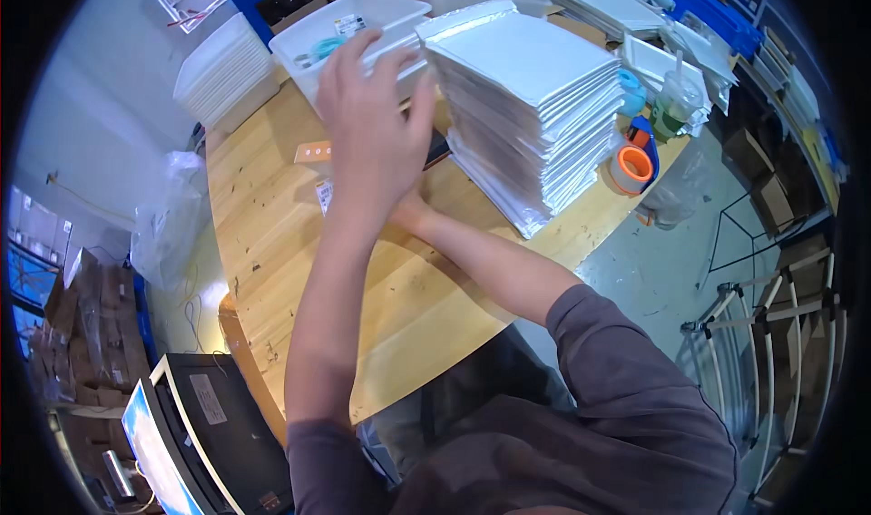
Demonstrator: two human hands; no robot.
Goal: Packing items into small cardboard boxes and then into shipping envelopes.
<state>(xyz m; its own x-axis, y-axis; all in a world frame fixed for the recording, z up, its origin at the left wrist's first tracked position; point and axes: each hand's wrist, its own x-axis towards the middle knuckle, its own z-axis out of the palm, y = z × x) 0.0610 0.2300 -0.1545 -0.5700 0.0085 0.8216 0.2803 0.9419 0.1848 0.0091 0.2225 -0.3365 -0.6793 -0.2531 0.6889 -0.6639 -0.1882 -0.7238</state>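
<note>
My left hand (374, 120) is raised over the table, its fingers spread and somewhat blurred, with nothing visible in them. It is near the front edge of a white plastic bin (302, 36) that holds teal coiled items (328, 47) and a labelled packet. My right hand (410, 210) reaches in low from the right behind my left wrist, so its fingers are hidden. An orange and white card or box (313, 152) and a small white label (324, 196) stick out to the left of my left wrist. Right of both hands stands a tall stack of silvery-white padded mailers (535, 88).
The wooden table (263, 234) curves around me. A tape roll with an orange core (632, 166) and a clear plastic cup (673, 105) stand at its right edge. Nested white bins (227, 75) stand at the far left. A monitor (163, 451) is at the lower left.
</note>
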